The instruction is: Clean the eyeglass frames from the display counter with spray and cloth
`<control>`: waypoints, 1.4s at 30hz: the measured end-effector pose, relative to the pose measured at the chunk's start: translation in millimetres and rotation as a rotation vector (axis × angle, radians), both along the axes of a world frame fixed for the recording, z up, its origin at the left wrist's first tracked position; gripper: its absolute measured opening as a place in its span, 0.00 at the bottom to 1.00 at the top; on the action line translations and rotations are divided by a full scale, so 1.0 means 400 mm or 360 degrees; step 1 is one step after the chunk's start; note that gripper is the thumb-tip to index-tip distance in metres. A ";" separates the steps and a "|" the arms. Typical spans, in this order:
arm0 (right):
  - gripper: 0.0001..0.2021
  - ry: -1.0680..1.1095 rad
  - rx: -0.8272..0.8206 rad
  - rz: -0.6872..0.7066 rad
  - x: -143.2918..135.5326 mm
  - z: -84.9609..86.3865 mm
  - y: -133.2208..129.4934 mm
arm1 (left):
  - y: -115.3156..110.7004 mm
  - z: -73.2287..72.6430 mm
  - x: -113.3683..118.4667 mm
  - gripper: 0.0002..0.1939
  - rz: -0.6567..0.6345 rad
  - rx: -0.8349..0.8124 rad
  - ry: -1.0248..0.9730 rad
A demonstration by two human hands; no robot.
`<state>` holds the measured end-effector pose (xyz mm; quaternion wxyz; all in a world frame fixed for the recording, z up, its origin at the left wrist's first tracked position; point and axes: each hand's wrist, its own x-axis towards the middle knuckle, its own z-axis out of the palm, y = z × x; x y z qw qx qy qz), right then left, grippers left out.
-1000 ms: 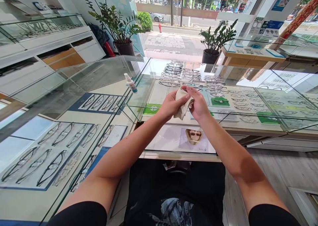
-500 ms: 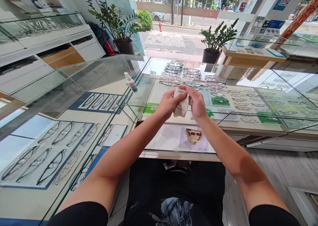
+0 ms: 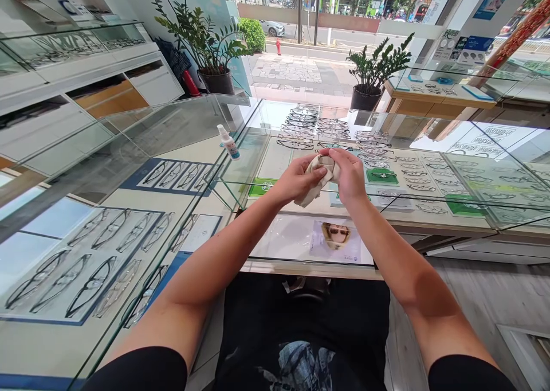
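Note:
A pale beige cloth [image 3: 313, 191] is bunched between my two hands above the glass counter. My left hand [image 3: 297, 180] pinches it with thumb and fingers from the left side. On the right, my right hand [image 3: 349, 174] has its fingers closed at the cloth's upper edge, touching the left fingertips. Something rounded seems to lie under the cloth's fold, but I cannot make it out. Rows of eyeglasses [image 3: 303, 118] lie beyond the hands. A small white spray bottle [image 3: 228, 143] stands on the glass to the left.
The glass counter's front edge [image 3: 309, 268] runs before my body, with a printed portrait card [image 3: 336, 241] under the glass. Trays of glasses [image 3: 81, 265] fill the left showcase. Green boxes [image 3: 381, 176] lie to the right. Two potted plants [image 3: 365, 96] stand beyond.
Both hands have shifted slightly right. The cloth has been turned and bunched differently, its lower end now hanging toward the left hand.

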<state>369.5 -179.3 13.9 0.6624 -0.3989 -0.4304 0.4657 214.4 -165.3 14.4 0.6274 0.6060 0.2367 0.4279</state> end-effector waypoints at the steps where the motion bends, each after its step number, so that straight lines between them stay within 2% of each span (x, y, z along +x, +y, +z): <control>1: 0.14 -0.0004 0.0000 0.0015 -0.005 0.002 -0.004 | -0.002 -0.001 0.003 0.32 0.0046 0.0005 -0.0013; 6: 0.12 -0.0040 0.0139 0.0064 -0.027 0.010 -0.026 | -0.007 -0.006 0.019 0.33 0.0319 0.0119 -0.0032; 12: 0.09 -0.0096 0.0261 0.0050 -0.012 0.016 -0.021 | -0.003 -0.001 0.017 0.35 0.0400 0.0295 0.0057; 15: 0.11 -0.0059 0.0165 0.0027 0.000 0.019 -0.011 | 0.003 0.005 0.005 0.35 0.0314 0.0320 0.0089; 19: 0.13 0.0021 0.0036 0.0043 0.014 0.018 0.003 | 0.010 0.012 -0.013 0.31 0.0010 0.0282 0.0121; 21: 0.14 0.0038 -0.0004 0.0054 0.019 0.016 0.007 | 0.013 0.011 -0.017 0.30 -0.0018 0.0285 0.0130; 28: 0.16 -0.0103 0.0089 0.0037 0.015 0.015 0.003 | 0.018 -0.004 -0.010 0.31 0.0166 0.0214 0.0131; 33: 0.17 -0.0094 0.0173 0.0046 0.000 0.014 -0.004 | 0.012 -0.004 -0.005 0.33 0.0225 0.0156 0.0065; 38: 0.20 -0.0041 0.0120 0.0080 -0.007 0.004 0.001 | 0.009 -0.012 0.001 0.34 0.0349 0.0099 0.0075; 42: 0.20 -0.0059 0.0102 0.0006 0.005 -0.002 0.012 | 0.029 -0.031 0.004 0.37 0.0414 0.0016 0.0013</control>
